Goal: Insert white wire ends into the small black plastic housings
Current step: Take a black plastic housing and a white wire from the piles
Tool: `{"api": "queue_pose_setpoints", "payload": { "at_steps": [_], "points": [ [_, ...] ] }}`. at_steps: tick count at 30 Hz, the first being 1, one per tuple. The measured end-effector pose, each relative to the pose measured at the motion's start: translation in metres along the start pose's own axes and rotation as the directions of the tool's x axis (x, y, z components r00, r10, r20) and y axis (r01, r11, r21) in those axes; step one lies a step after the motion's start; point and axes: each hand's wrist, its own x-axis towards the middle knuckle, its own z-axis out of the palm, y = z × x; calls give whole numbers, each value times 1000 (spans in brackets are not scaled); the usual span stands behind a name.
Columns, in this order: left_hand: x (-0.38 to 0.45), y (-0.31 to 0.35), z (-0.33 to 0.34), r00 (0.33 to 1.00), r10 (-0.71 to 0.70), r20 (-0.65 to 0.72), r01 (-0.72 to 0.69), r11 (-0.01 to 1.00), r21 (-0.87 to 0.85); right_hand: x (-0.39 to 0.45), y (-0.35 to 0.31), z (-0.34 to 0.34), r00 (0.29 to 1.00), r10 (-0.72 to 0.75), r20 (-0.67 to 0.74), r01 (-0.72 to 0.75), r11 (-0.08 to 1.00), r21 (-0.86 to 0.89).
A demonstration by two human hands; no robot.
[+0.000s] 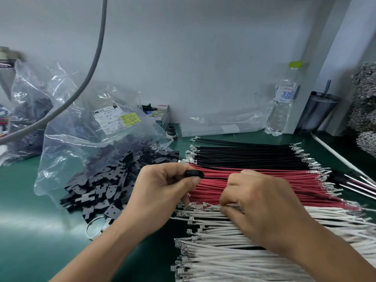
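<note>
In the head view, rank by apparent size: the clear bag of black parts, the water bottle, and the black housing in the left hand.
1. Clear bag
2. Water bottle, farther back
3. Black housing in the left hand

You have one view only, from the camera on your head. It looks forward and down over the green worktop, close enough that both forearms come in from the bottom edge and your hands sit just below centre. The wide lens bends the edges. Ahead it faces the grey wall, with the wires lower right.
</note>
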Motion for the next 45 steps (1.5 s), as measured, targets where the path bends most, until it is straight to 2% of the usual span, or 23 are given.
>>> {"api": "queue_pose_setpoints", "payload": {
  "at_steps": [7,10,13,20,27,29,34,36,39,45],
  "points": [
    [2,-3,0,1000,-20,-11,20,1000,17,0,5,4,998,70,-6,-68,988,139],
    [3,-3,-3,998,-56,-8,56,998,-13,3,11,1,988,147,-50,-124,940,319],
    [3,-3,-5,996,-84,25,86,993,-82,6,12,2,963,203,-178,-87,856,509],
    [4,-2,-5,995,-82,65,90,985,-144,6,6,4,921,175,-349,26,864,503],
    [3,0,-6,992,-88,89,101,983,-153,7,4,6,920,113,-376,60,906,419],
    [2,0,-6,990,-88,111,103,985,-140,7,5,7,924,132,-358,59,878,476],
    [0,1,-10,980,-90,178,107,991,-86,7,5,8,946,237,-220,-20,722,692],
    [-1,1,-9,982,-70,174,81,995,-56,7,4,7,949,211,-233,-7,755,655],
    [-3,0,-3,984,-21,179,19,1000,13,7,-3,6,952,105,-288,54,868,494],
    [-1,2,-4,992,-17,122,13,1000,27,6,6,4,960,145,-239,3,849,528]
  ]
}}
